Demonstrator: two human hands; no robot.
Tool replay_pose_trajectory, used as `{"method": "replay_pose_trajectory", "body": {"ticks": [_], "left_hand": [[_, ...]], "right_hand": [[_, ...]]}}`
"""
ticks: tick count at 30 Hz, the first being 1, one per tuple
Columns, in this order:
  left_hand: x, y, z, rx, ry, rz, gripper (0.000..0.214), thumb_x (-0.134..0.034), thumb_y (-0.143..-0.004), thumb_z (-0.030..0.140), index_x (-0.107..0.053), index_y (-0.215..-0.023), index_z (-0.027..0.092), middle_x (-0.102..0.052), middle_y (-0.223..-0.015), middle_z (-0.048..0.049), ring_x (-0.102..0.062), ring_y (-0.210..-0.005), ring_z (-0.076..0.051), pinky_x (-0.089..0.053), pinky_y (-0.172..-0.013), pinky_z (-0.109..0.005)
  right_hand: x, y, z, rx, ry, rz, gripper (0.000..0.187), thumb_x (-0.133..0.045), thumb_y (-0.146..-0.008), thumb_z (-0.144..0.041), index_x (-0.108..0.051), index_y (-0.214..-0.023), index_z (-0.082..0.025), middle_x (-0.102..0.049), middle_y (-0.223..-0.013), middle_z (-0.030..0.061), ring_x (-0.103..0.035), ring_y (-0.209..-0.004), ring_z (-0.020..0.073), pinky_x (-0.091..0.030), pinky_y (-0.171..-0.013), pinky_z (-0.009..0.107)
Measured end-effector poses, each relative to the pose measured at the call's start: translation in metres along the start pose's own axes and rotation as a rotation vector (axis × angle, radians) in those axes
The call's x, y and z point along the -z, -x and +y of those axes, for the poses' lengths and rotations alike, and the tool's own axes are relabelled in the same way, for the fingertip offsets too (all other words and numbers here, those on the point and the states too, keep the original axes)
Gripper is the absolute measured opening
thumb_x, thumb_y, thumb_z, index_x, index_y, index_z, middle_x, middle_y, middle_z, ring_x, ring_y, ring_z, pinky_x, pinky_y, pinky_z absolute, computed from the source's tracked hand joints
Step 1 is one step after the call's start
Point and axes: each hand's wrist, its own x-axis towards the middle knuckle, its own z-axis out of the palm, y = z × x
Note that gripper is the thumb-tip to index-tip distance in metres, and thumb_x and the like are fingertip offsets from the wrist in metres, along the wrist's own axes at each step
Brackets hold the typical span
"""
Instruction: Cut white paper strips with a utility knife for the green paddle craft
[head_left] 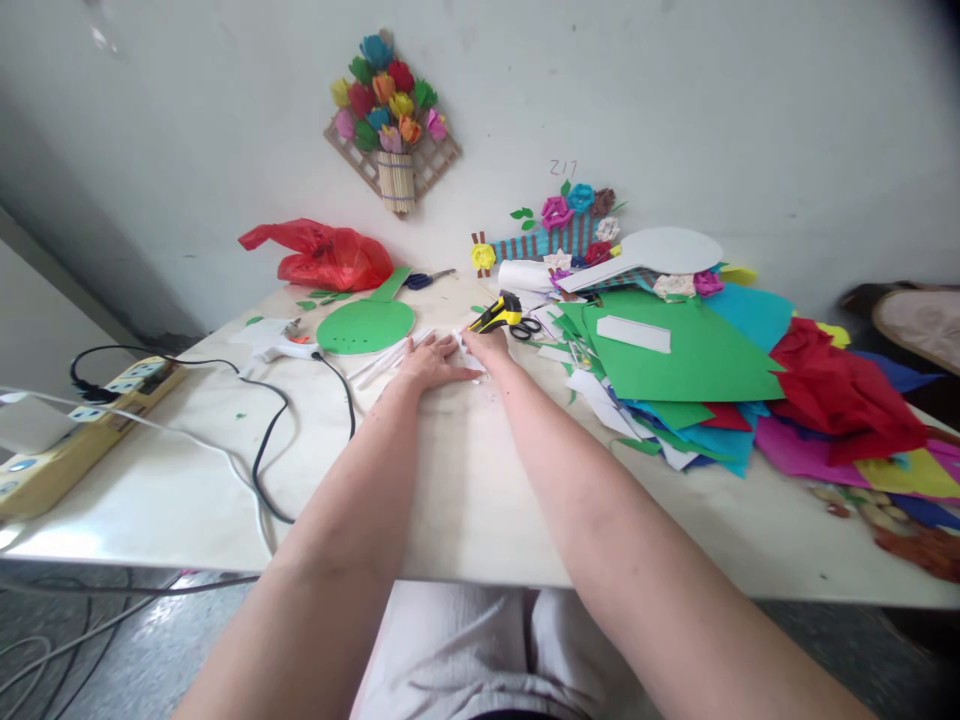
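My left hand (pixel 433 362) lies flat with its fingers spread, pressing on thin white paper strips (pixel 390 362) on the pale table (pixel 465 480). My right hand (pixel 486 347) is beside it, its fingers curled and pinched at the white strips; what they grip is too small to name. A yellow and black tool (pixel 498 313) lies just beyond my right hand, with black-handled scissors (pixel 528 327) next to it. A round green paper disc (pixel 365 326) rests left of my hands.
A pile of coloured paper sheets (pixel 697 370) and red crumpled paper (pixel 840 390) fills the right side. A glue gun (pixel 281 346) with a black cable, a power strip (pixel 82 425), a red plastic bag (pixel 322 256) and blue scissors (pixel 424 279) lie to the left. Paper flower crafts (pixel 390 110) hang on the wall.
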Motion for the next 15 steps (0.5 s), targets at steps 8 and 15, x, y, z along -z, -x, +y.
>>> {"method": "replay_pose_trajectory", "body": {"ticks": [8, 15], "left_hand": [[0.0005, 0.0005, 0.0007, 0.007, 0.001, -0.020, 0.088, -0.046, -0.079, 0.081, -0.040, -0.152, 0.031, -0.030, -0.163, -0.0031, -0.017, -0.151, -0.035, -0.003, -0.120, -0.059], [0.0009, 0.0000, 0.0014, 0.009, -0.009, -0.017, 0.084, -0.048, -0.080, 0.079, -0.041, -0.151, 0.033, -0.031, -0.163, -0.0024, -0.018, -0.151, -0.035, -0.004, -0.119, -0.060]], "right_hand": [[0.0006, 0.0011, -0.0007, -0.007, -0.014, -0.002, 0.014, -0.060, -0.078, -0.027, -0.069, -0.083, -0.019, -0.073, -0.087, 0.0057, -0.070, -0.093, 0.0192, -0.057, -0.083, 0.030], [0.0007, 0.0018, -0.0010, 0.001, -0.015, 0.007, 0.010, -0.059, -0.076, -0.025, -0.068, -0.078, -0.019, -0.073, -0.085, 0.0061, -0.070, -0.093, 0.0203, -0.057, -0.082, 0.030]]}}
